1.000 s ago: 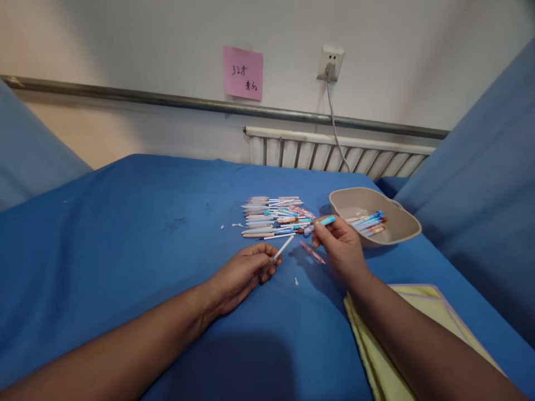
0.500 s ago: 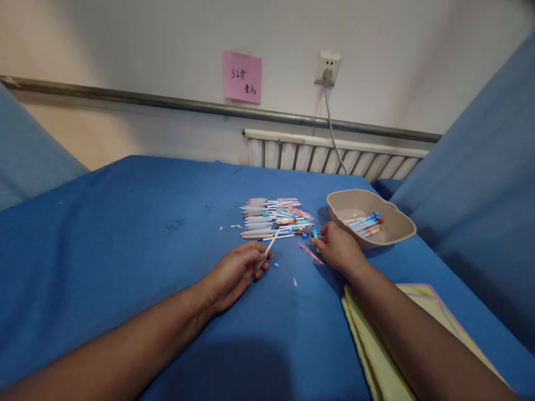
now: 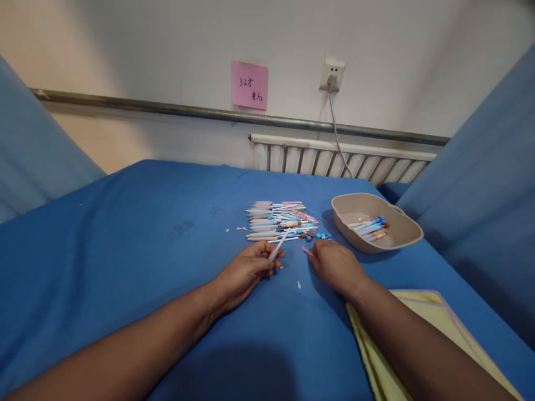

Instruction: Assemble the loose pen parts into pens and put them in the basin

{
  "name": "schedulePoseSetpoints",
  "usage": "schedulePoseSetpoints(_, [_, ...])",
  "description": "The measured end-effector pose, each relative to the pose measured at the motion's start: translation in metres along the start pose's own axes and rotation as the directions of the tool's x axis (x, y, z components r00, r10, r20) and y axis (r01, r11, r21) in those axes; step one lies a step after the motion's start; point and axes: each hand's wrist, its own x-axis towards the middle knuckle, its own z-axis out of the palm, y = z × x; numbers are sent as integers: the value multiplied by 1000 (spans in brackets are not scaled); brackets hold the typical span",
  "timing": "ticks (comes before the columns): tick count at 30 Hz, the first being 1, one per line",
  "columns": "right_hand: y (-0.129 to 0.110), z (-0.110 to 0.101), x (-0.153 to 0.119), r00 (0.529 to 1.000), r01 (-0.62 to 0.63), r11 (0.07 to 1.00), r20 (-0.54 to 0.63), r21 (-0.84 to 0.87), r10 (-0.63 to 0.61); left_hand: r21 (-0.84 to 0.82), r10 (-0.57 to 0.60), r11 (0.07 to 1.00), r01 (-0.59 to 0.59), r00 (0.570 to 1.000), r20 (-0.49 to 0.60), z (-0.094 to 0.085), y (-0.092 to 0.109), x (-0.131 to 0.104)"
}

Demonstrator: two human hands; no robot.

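Pale pen piece [image 3: 281,245] is projecting from left hand [image 3: 244,270], held narrowly.
Right of that grip, right hand [image 3: 337,266] is touching pink pen piece [image 3: 306,252]; cannot tell whether it is being pinched.

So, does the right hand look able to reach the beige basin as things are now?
Probably yes: the basin stands close by, beyond the right hand and to its right, with nothing visible blocking the way.

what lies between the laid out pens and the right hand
In the head view, small blue and teal pieces lie between the pens and the right hand, where a pink pen pokes out.
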Motion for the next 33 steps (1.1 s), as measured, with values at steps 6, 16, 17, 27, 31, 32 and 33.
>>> schedulePoseSetpoints(6, [-2, 1, 4, 995, -91, 968, -14, 234, 96, 89, 35, 995, -48, 990, 140, -1, -2, 0])
schedulePoseSetpoints(16, [-29, -5, -5, 982, 172, 355, -187, 919, 8, 114, -25, 993, 8, 989, 147, 4, 2, -3])
schedulePoseSetpoints(17, [-31, -5, -5, 982, 174, 362, -191, 916, 10, 98, -37, 995, 22, 987, 155, 5, 2, -4])
schedulePoseSetpoints(27, [-29, 3, -1, 973, 167, 437, -220, 884, 72, 41, -106, 994, 100, 975, 194, 8, -2, -7])
schedulePoseSetpoints(31, [-29, 1, -2, 974, 171, 407, -216, 897, 68, 155, -53, 988, 25, 983, 177, 5, -4, -6])
schedulePoseSetpoints(32, [-28, 0, -2, 975, 168, 383, -211, 908, 73, 199, -19, 980, -15, 986, 166, 3, -3, -6])
schedulePoseSetpoints(33, [-26, -1, -2, 977, 159, 354, -199, 922, 79, 252, 19, 966, -58, 988, 155, 2, -2, -6])
